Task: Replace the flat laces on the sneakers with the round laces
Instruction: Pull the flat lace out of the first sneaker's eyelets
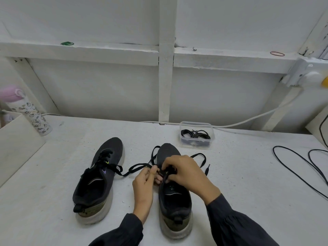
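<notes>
As L grip pinches lace, R grip likewise

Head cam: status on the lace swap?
Left hand pinches the flat black lace; right hand grips it at eyelets of the right-side black sneaker. Left-side black sneaker laced. Round black laces in clear plastic tub. Nothing blocking.
</notes>
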Available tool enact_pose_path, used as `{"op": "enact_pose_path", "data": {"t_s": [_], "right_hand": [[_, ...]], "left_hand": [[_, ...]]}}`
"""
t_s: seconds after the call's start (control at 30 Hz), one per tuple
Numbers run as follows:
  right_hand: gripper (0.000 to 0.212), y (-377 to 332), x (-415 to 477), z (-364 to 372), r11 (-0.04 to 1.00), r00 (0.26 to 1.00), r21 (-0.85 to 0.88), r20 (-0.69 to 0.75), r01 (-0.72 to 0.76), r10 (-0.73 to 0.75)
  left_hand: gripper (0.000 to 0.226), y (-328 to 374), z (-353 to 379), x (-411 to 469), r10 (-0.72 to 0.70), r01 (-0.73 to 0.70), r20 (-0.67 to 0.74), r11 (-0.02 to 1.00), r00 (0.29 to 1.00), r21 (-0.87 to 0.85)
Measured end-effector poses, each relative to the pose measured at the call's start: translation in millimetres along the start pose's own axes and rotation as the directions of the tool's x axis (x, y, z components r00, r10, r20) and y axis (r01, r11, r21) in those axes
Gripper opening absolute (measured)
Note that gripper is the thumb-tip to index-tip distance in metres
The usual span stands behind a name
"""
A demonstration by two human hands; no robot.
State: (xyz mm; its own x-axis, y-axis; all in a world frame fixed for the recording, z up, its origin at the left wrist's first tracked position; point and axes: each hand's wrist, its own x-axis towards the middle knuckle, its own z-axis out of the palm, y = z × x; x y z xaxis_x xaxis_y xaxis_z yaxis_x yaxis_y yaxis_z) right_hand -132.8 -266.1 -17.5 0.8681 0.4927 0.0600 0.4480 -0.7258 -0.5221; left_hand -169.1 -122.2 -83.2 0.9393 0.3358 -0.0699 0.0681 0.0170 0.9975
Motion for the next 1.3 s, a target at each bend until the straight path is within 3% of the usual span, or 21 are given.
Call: {"op": "enact_pose_path", "data": {"t_s": [0.07,0.17,0.27,0.4,0.53,0.77,0.9,1.0,1.1,1.2,1.3], "right_hand": [[0.036,3.5,-5.4,-7.5,0.985,0.998,0.165,0.035,-0.056,0.05],[0.025,11.5,-18.3,-11.8,0.9,0.987,0.42,-0.056,-0.116,0.153],[0.013,27.3,-30.8,-9.4,0.893,0.946,0.399,-0.15,-0.208,0.287],[0.008,33.1,-41.9,-2.2,0.858,0.933,0.385,0.025,-0.339,0.358],[0.006,29.3,-39.9,11.1,0.849,0.928,0.422,-0.044,-0.319,0.371],[0.005,28.9,-29.0,17.5,0.868,0.916,0.395,-0.134,-0.301,0.379],[0.01,26.6,-24.9,15.0,0.933,0.945,0.242,-0.125,-0.266,0.302],[0.008,25.5,-21.1,14.7,0.963,0.953,0.134,-0.165,-0.233,0.253],[0.011,26.5,-15.7,19.8,0.961,0.934,0.131,-0.235,-0.243,0.268],[0.013,29.7,-15.8,22.9,0.915,0.919,0.32,-0.221,-0.247,0.325],[0.008,39.7,-20.4,16.1,0.763,0.922,0.59,-0.079,-0.263,0.379]], "left_hand": [[0.026,-0.4,-0.7,-0.2,-0.074,0.073,-0.014,0.995,0.997,-0.068],[0.031,-1.9,-3.1,-2.5,-0.195,0.186,-0.042,0.968,0.98,-0.166],[0.036,0.8,-4.2,-7.1,-0.255,0.235,-0.061,0.944,0.965,-0.231],[0.033,6.2,-4.6,-10.6,-0.313,0.28,-0.045,0.897,0.949,-0.342],[0.034,11.7,-2.4,-15.6,-0.291,0.261,-0.013,0.878,0.957,-0.402],[0.045,17.8,-1.0,-27.4,-0.142,0.174,0.158,0.962,0.977,-0.21],[0.077,13.6,4.6,-33.8,-0.101,0.124,0.283,0.99,0.954,-0.064],[0.069,7.1,11.2,-36.1,-0.031,0.0,0.32,0.995,0.947,0.095],[0.071,0.6,11.1,-35.4,-0.022,-0.015,0.326,0.994,0.945,0.112],[0.073,1.0,9.4,-35.4,-0.03,-0.006,0.323,0.994,0.946,0.109],[0.072,0.8,10.3,-35.8,-0.024,-0.014,0.316,0.993,0.948,0.12]]}}
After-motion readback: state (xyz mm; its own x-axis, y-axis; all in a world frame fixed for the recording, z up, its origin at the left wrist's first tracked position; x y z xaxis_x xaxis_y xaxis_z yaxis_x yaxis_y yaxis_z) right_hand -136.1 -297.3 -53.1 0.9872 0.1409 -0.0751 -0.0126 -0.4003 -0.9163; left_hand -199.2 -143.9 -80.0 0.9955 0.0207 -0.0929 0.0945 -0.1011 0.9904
